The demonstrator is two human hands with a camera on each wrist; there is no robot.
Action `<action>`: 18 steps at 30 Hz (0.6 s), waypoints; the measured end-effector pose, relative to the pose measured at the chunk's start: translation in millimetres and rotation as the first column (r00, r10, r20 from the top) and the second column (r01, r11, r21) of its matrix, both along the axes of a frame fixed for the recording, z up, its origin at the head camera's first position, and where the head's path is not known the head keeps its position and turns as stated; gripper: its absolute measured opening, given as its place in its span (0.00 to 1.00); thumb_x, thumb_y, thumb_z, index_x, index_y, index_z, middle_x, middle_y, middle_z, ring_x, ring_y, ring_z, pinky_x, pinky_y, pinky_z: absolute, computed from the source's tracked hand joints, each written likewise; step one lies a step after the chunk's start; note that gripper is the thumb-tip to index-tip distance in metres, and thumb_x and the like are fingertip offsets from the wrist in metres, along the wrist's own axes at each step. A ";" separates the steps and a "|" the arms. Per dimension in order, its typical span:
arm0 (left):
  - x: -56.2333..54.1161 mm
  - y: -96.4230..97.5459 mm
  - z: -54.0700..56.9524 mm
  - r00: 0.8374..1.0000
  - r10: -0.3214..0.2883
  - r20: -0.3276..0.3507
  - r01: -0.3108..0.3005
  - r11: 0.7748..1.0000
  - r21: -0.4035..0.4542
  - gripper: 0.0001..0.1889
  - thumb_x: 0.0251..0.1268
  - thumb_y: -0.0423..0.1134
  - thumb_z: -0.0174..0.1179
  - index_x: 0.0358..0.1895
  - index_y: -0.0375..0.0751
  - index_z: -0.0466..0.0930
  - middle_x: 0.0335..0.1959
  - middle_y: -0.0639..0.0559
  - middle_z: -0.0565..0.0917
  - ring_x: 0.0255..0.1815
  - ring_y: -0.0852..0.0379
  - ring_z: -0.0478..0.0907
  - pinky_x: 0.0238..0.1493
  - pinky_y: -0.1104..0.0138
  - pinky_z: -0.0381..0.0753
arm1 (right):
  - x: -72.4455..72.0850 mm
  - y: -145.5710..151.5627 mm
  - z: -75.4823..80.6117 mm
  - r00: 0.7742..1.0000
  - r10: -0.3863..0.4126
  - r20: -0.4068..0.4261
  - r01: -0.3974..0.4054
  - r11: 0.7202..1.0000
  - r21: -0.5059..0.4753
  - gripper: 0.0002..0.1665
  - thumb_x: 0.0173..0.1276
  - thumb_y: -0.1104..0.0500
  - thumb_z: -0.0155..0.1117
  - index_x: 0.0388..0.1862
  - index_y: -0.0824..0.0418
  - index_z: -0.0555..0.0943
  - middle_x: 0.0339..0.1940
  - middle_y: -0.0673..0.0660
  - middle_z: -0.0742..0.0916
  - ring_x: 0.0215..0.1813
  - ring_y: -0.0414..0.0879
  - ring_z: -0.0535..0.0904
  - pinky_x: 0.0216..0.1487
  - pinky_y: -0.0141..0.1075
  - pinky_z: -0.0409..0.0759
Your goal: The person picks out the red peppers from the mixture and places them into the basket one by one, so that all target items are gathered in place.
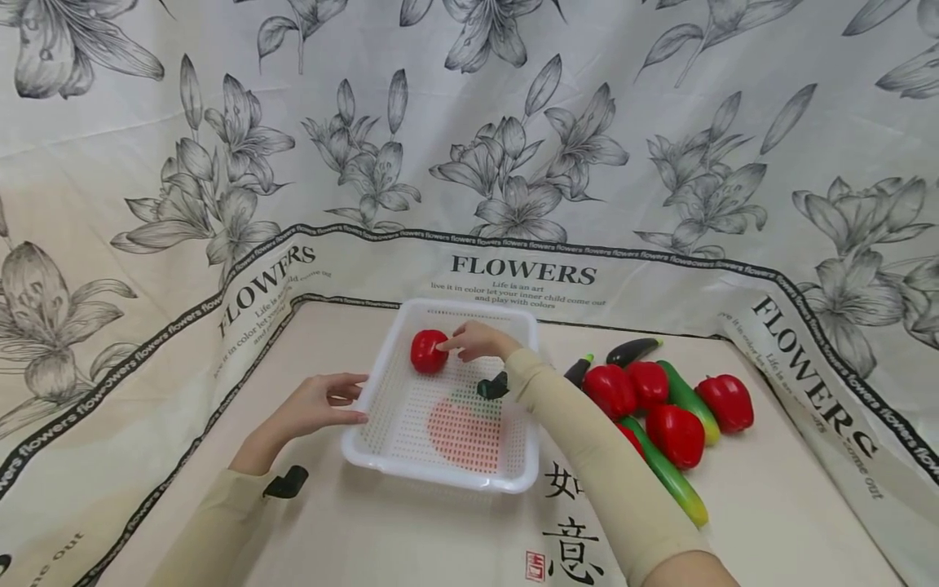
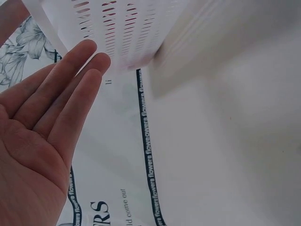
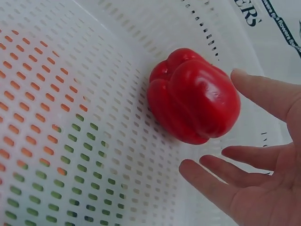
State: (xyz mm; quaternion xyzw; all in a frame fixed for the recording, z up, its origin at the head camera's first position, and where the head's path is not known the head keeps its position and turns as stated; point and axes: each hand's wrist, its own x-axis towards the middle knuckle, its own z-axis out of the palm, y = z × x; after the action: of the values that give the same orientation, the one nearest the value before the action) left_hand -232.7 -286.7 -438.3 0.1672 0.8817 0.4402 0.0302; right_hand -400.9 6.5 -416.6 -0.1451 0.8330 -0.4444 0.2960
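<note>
A red bell pepper [image 1: 429,351] lies in the far left part of a white perforated basket [image 1: 440,484]. Beside that pepper [image 3: 195,96], inside the basket, is my right hand [image 1: 480,341]. Its fingers are spread and hold nothing; the thumb is close to the pepper, and whether it touches cannot be told. At the basket's left wall, my left hand [image 1: 326,403] has its fingers near or against the outside. In the left wrist view, the fingers of this hand [image 2: 47,122] are nearly straight, beside the slotted wall [image 2: 117,28].
Right of the basket lie several red bell peppers [image 1: 675,436], green cucumber-like vegetables [image 1: 671,481] and dark eggplants [image 1: 632,351]. A flower-printed cloth [image 1: 513,147] rises behind and around the table. Black characters [image 1: 572,550] mark the table cloth in front.
</note>
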 end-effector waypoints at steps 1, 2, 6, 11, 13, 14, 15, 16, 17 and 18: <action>0.0 0.3 0.6 1.000 0.001 0.001 -0.001 1.000 0.000 0.37 0.48 0.49 0.73 0.62 0.39 0.72 0.50 0.42 0.83 0.50 0.46 0.81 0.47 0.58 0.84 | 0.5 1.2 2.5 1.000 0.001 0.002 -0.001 1.000 0.004 0.37 0.65 0.54 0.64 0.66 0.72 0.64 0.66 0.68 0.71 0.63 0.62 0.74 0.63 0.50 0.74; 0.1 0.4 1.1 1.000 -0.002 0.001 0.002 1.000 0.001 0.37 0.48 0.49 0.73 0.62 0.38 0.72 0.50 0.41 0.83 0.50 0.46 0.81 0.48 0.58 0.84 | 1.0 2.4 4.8 1.000 0.006 0.002 -0.006 1.000 0.006 0.38 0.65 0.54 0.64 0.66 0.72 0.64 0.66 0.68 0.72 0.63 0.62 0.74 0.63 0.50 0.74; 1.4 0.9 2.7 1.000 -0.006 0.001 0.006 1.000 -0.006 0.36 0.50 0.45 0.72 0.63 0.36 0.71 0.50 0.40 0.83 0.50 0.45 0.81 0.48 0.57 0.84 | 3.3 8.1 13.0 1.000 0.017 0.013 -0.017 1.000 -0.001 0.39 0.65 0.52 0.64 0.67 0.72 0.62 0.67 0.68 0.71 0.65 0.62 0.72 0.64 0.50 0.72; 1.8 3.1 3.3 1.000 -0.001 -0.007 0.001 1.000 -0.029 0.35 0.51 0.40 0.71 0.63 0.31 0.70 0.50 0.36 0.82 0.51 0.41 0.81 0.48 0.55 0.83 | 6.8 16.9 25.0 0.998 0.057 0.003 -0.057 0.998 0.005 0.39 0.67 0.51 0.62 0.68 0.71 0.62 0.67 0.67 0.71 0.66 0.62 0.70 0.65 0.50 0.71; 1.9 3.8 3.5 1.000 -0.003 -0.012 0.002 0.999 -0.034 0.35 0.51 0.40 0.71 0.63 0.30 0.69 0.50 0.35 0.82 0.51 0.41 0.80 0.49 0.54 0.83 | 8.6 20.4 30.8 0.997 0.077 -0.013 -0.077 0.997 0.012 0.38 0.68 0.51 0.61 0.68 0.71 0.62 0.67 0.66 0.72 0.66 0.62 0.70 0.64 0.48 0.73; 2.3 4.3 4.6 1.000 -0.004 -0.017 0.003 0.999 -0.037 0.35 0.52 0.40 0.71 0.63 0.29 0.69 0.50 0.35 0.82 0.51 0.41 0.80 0.49 0.55 0.83 | 9.5 22.2 33.8 0.996 0.090 -0.026 -0.090 0.996 0.018 0.38 0.68 0.51 0.60 0.68 0.71 0.62 0.67 0.66 0.72 0.66 0.61 0.71 0.64 0.47 0.73; 2.9 4.5 5.9 1.000 -0.006 -0.021 0.005 0.999 -0.040 0.35 0.52 0.40 0.71 0.62 0.29 0.69 0.50 0.36 0.82 0.51 0.41 0.80 0.49 0.55 0.83 | 10.3 24.0 36.4 0.994 0.099 -0.035 -0.099 0.995 0.021 0.37 0.68 0.51 0.60 0.69 0.71 0.62 0.66 0.66 0.73 0.65 0.61 0.71 0.63 0.46 0.74; 3.0 4.2 5.8 1.000 -0.005 -0.021 0.004 0.999 -0.039 0.35 0.51 0.41 0.71 0.62 0.30 0.70 0.50 0.36 0.82 0.51 0.42 0.81 0.49 0.56 0.83 | 11.7 25.8 39.3 0.994 0.104 -0.042 -0.103 0.994 0.022 0.37 0.68 0.51 0.60 0.69 0.70 0.62 0.66 0.65 0.74 0.65 0.60 0.72 0.63 0.46 0.75; 3.1 3.7 5.8 1.000 -0.006 -0.018 0.005 0.999 -0.036 0.35 0.51 0.42 0.71 0.63 0.31 0.70 0.50 0.37 0.82 0.51 0.43 0.81 0.49 0.56 0.83 | 12.9 27.8 41.7 0.993 0.107 -0.047 -0.106 0.994 0.020 0.37 0.69 0.51 0.59 0.69 0.70 0.62 0.66 0.65 0.74 0.65 0.59 0.73 0.62 0.45 0.75; 3.1 3.3 5.7 1.000 -0.006 -0.015 0.005 0.999 -0.033 0.35 0.51 0.43 0.71 0.63 0.33 0.71 0.50 0.38 0.82 0.51 0.44 0.81 0.49 0.57 0.83 | 14.5 29.8 44.1 0.993 0.108 -0.056 -0.107 0.994 0.023 0.37 0.69 0.51 0.59 0.69 0.70 0.63 0.65 0.65 0.75 0.64 0.58 0.74 0.62 0.44 0.76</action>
State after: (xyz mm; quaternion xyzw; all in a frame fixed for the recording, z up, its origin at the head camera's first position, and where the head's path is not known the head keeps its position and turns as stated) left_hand -229.6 -283.4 -432.6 0.1723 0.8887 0.4241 0.0275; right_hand -386.4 36.3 -372.5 -0.1993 0.8364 -0.4153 0.2971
